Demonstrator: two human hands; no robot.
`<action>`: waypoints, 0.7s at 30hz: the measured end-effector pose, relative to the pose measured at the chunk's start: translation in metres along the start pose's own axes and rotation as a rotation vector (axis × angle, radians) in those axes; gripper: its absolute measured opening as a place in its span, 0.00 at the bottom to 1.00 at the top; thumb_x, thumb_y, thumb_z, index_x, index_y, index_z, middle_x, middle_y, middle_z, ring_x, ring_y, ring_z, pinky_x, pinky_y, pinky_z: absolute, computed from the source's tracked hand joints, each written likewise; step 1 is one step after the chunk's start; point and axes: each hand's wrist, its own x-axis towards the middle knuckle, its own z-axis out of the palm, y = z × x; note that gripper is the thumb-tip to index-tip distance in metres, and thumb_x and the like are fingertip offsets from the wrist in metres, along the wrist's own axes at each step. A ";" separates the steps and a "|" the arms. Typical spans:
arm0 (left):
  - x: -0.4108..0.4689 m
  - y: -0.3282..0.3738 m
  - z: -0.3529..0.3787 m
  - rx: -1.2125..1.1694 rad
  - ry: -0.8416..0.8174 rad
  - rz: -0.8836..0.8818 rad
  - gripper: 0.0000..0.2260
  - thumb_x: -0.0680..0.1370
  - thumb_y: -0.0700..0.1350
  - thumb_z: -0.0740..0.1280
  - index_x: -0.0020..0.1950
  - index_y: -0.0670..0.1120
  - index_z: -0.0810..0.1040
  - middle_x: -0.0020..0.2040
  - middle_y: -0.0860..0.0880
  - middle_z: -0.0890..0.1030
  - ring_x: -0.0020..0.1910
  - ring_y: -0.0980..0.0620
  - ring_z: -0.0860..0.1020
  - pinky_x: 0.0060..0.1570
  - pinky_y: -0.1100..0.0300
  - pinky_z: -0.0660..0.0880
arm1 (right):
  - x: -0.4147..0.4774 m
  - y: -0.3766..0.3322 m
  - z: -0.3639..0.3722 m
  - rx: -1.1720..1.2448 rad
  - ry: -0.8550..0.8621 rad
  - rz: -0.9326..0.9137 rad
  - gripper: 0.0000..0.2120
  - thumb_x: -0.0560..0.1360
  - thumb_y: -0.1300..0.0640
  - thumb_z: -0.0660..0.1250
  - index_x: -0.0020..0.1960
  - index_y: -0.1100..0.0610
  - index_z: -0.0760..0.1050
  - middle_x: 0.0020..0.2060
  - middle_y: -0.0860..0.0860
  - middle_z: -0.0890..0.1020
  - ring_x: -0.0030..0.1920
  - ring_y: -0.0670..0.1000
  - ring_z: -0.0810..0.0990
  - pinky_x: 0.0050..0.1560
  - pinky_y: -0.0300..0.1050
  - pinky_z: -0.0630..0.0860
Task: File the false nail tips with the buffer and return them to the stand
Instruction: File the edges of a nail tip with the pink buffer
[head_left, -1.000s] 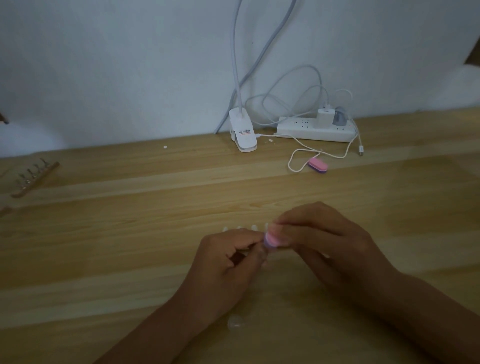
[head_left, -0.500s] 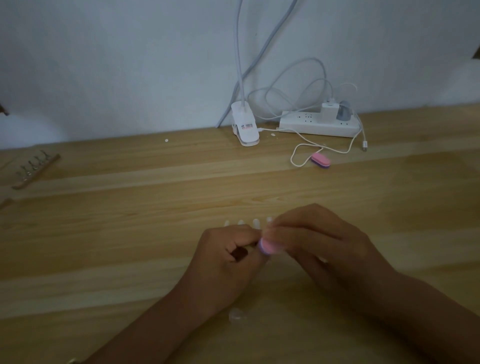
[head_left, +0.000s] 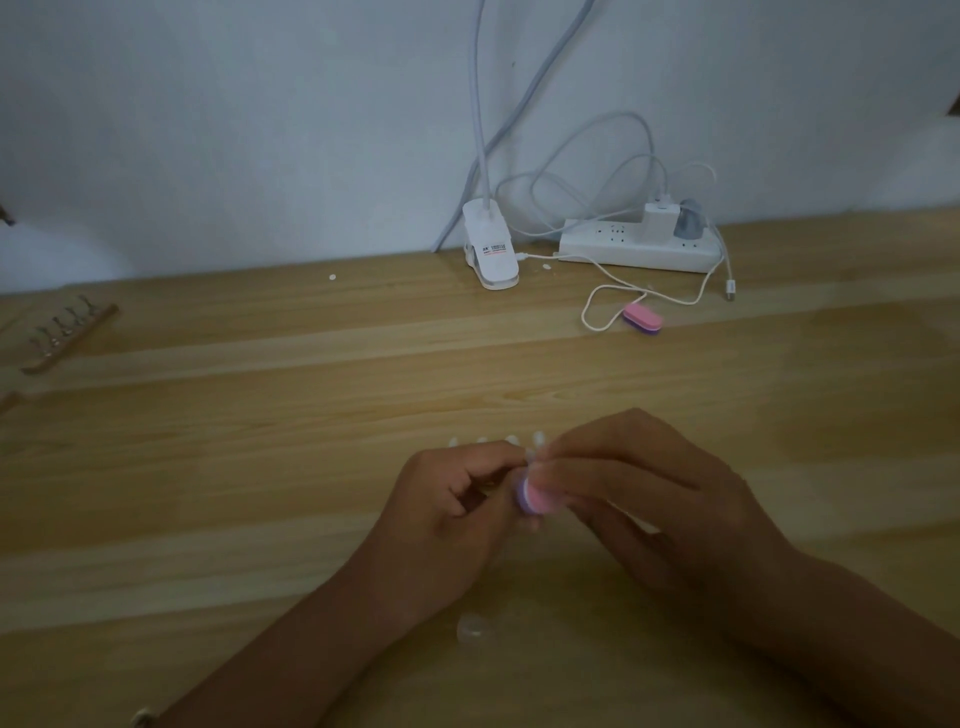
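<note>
Right now the left hand (head_left: 447, 499) has its fingers curled in a pinch on what looks like a false nail tip (head_left: 530, 458), mostly hidden. The right hand (head_left: 639, 493) grips the pink buffer (head_left: 537, 496) against it, both low over the table (head_left: 260, 467) and just in front of a row of pale nail tips (head_left: 483, 440). To my eye, short, light strokes along the tip's edge with the pinch close to that edge would serve best, since so small a piece could flick away, and the clip stand (head_left: 67, 332) lies well apart at the far left.
</note>
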 end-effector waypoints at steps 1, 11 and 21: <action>0.000 0.000 0.000 0.005 -0.007 -0.003 0.09 0.76 0.52 0.65 0.40 0.52 0.82 0.34 0.51 0.81 0.31 0.54 0.75 0.33 0.59 0.70 | 0.000 0.002 -0.002 -0.010 -0.012 -0.002 0.09 0.77 0.67 0.70 0.56 0.61 0.83 0.54 0.51 0.81 0.53 0.51 0.80 0.55 0.41 0.75; 0.000 -0.012 0.003 -0.053 0.019 -0.037 0.07 0.76 0.52 0.67 0.50 0.57 0.84 0.42 0.54 0.86 0.43 0.47 0.84 0.48 0.47 0.79 | -0.004 0.038 -0.028 -0.274 -0.240 0.501 0.12 0.72 0.65 0.74 0.54 0.55 0.84 0.48 0.49 0.84 0.50 0.55 0.81 0.51 0.49 0.76; 0.002 -0.016 0.004 -0.042 0.028 -0.062 0.07 0.72 0.47 0.72 0.47 0.56 0.85 0.41 0.52 0.85 0.35 0.50 0.81 0.34 0.59 0.75 | 0.005 -0.011 -0.005 0.010 -0.143 0.422 0.15 0.70 0.40 0.69 0.46 0.50 0.83 0.60 0.44 0.76 0.66 0.46 0.71 0.65 0.35 0.67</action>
